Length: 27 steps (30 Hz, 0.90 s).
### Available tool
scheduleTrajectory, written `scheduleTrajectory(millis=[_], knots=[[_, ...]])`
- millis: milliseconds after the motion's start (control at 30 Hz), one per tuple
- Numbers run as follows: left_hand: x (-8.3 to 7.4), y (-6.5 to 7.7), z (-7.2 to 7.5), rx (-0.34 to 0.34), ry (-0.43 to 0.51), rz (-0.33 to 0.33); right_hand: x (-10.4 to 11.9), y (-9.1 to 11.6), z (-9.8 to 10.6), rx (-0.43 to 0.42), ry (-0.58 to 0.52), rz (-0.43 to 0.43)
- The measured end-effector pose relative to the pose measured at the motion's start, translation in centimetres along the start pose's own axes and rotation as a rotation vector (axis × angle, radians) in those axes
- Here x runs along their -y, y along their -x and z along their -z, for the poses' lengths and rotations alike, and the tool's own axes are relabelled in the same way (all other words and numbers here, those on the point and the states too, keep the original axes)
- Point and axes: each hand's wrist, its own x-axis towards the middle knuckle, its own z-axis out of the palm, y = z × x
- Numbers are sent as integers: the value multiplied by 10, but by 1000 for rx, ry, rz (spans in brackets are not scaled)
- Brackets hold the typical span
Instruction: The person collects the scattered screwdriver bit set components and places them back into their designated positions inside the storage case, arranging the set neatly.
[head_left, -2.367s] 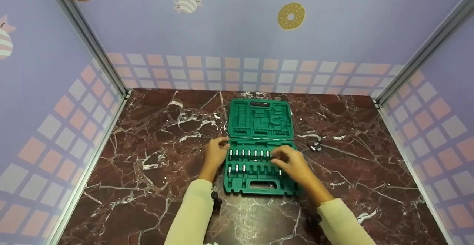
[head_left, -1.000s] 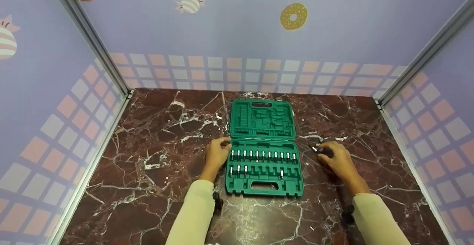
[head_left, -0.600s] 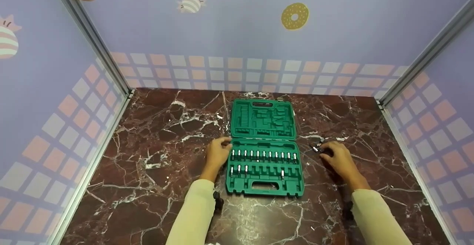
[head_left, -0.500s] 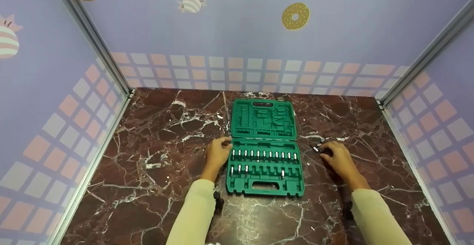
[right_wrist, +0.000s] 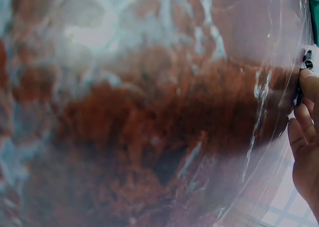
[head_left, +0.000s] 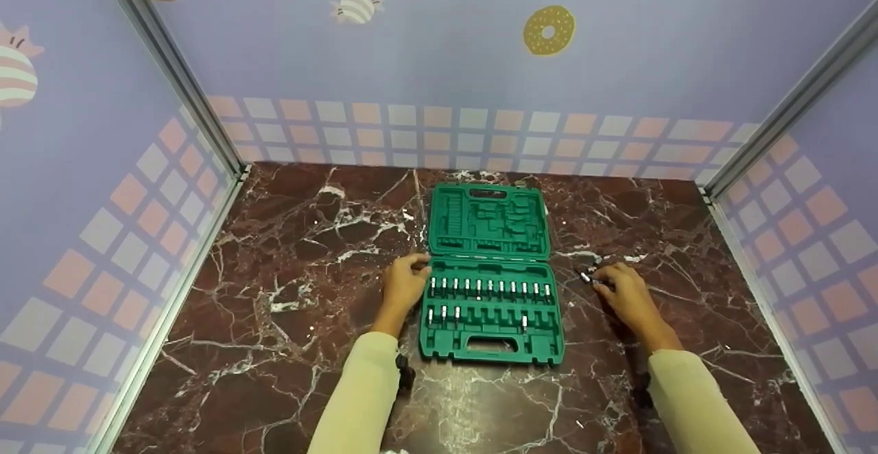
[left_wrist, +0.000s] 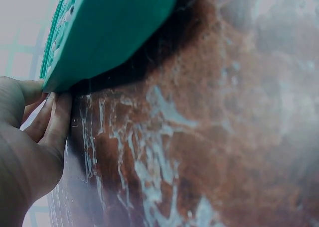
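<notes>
An open green socket case (head_left: pixel 439 345) lies on the table, lid folded back. Several silver bit sockets (head_left: pixel 478 287) fill its upper row; in the lower row three stand at the left and a single socket (head_left: pixel 525 322) at the right. My left hand (head_left: pixel 403 284) pinches the case's left edge, thumb and fingers at its corner in the left wrist view. To the right of the case, my right hand (head_left: pixel 627 293) has thumb and fingers around a small dark-and-silver socket (right_wrist: pixel 298 96). Beside those fingertips lie more loose sockets (head_left: pixel 585 277), partly hidden by the hand.
The dark red marble table (head_left: pixel 309 385) reaches to patterned purple walls (head_left: pixel 439 49) at the back and both sides. Metal rails (head_left: pixel 164 56) run along the wall corners. The case's lid (head_left: pixel 488 217) lies flat toward the back wall.
My right hand has moved from the upper row of the case to the loose sockets on the right, where its fingers have closed in. The left hand keeps its place.
</notes>
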Motion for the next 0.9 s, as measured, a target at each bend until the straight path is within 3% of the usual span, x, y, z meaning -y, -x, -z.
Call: scheduleTrajectory(millis=[300,900], knots=[[1,0,0,2,17,-4,0,3,0,-72,-10,51],[1,-2,-2,-4,14,-5,27,16,8,-13,-147,-81]])
